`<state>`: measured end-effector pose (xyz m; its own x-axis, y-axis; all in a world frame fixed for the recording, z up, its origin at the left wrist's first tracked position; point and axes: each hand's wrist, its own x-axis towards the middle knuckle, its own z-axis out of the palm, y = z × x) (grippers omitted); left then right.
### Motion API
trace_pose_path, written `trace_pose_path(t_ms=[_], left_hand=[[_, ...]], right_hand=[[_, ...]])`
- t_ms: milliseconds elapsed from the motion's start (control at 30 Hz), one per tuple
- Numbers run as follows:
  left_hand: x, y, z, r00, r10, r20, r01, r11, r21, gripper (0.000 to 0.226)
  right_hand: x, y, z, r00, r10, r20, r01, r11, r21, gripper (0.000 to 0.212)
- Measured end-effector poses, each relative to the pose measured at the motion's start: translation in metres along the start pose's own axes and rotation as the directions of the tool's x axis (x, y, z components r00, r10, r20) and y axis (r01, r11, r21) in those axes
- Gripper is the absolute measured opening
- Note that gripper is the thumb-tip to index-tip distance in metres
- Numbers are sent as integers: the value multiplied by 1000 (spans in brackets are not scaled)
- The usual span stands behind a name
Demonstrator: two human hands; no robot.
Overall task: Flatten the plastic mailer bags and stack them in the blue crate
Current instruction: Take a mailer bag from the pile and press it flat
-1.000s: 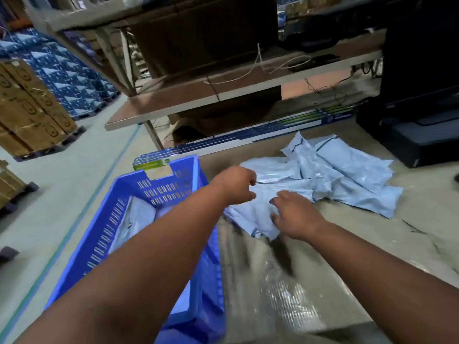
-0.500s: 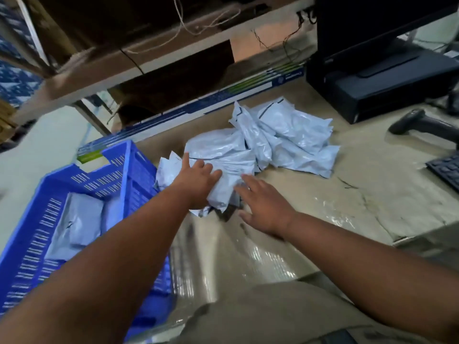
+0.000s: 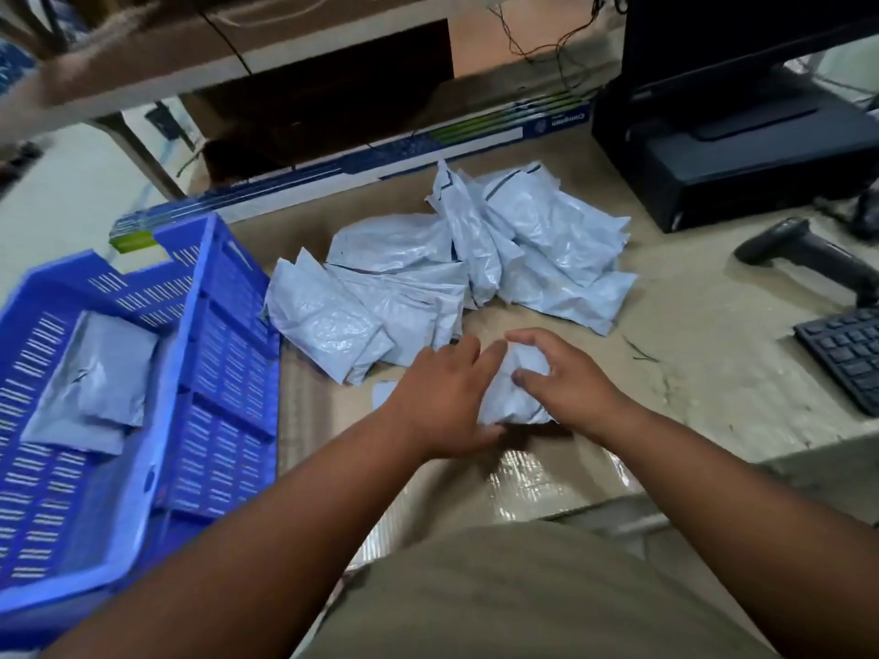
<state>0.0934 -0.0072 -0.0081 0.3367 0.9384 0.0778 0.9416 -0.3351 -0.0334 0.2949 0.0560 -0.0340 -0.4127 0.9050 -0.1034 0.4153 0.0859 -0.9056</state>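
Observation:
One grey plastic mailer bag (image 3: pixel 516 392) lies on the table's near part between my hands. My left hand (image 3: pixel 442 401) rests on its left side with fingers stretched out over it. My right hand (image 3: pixel 568 382) curls round its right side, fingers over the top edge and thumb on its face. Behind them sits a crumpled pile of several more mailer bags (image 3: pixel 456 273). The blue crate (image 3: pixel 228 368) stands at the left, and flattened mailer bags (image 3: pixel 95 387) lie on its floor.
The cardboard-covered table (image 3: pixel 689 354) carries a black barcode scanner (image 3: pixel 808 259) and a keyboard (image 3: pixel 851 359) at the right, and a black machine (image 3: pixel 737 159) at the back right. A long printed box (image 3: pixel 380 164) runs along the back edge under a shelf.
My view swung right and down. Both hands drew back from the pile toward me with one mailer bag, which now lies between them on the table's near part.

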Motion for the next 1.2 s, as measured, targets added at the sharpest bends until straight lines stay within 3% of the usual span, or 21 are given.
trace_pose_path(t_ms=[200, 300, 367, 433, 500, 600, 767, 933, 1200], left_hand=[[-39, 20, 40, 997, -41, 58, 46, 996, -82, 92], [-59, 30, 53, 998, -61, 0, 61, 992, -109, 86], [-70, 38, 57, 991, -136, 15, 137, 988, -76, 89], [-75, 43, 54, 979, -199, 36, 201, 978, -57, 95], [-72, 49, 45, 984, -178, 4, 178, 980, -89, 90], [-54, 68, 36, 992, -99, -72, 88, 987, -137, 72], [-14, 86, 50, 988, -154, 19, 155, 984, -93, 70], [-4, 97, 63, 978, -202, 51, 205, 977, -62, 76], [-3, 97, 72, 975, -216, 55, 220, 972, -83, 75]], right_hand=[[-24, 41, -39, 996, 84, 38, -72, 969, -236, 42], [-29, 52, -48, 998, 36, 52, -5, 867, -499, 41], [-31, 52, -48, 999, 38, 34, -11, 811, -585, 44], [-34, 49, -44, 999, -46, -24, 18, 739, -673, 47], [-37, 41, -38, 975, -215, -58, 95, 639, -763, 49], [-42, 30, -24, 949, -311, 50, 229, 572, -787, 47], [-41, 49, -8, 944, -202, 261, 329, 539, -775, 56], [-39, 60, -13, 943, -157, 294, 333, 473, -815, 66], [-33, 68, -11, 935, -159, 317, 354, 464, -812, 70]])
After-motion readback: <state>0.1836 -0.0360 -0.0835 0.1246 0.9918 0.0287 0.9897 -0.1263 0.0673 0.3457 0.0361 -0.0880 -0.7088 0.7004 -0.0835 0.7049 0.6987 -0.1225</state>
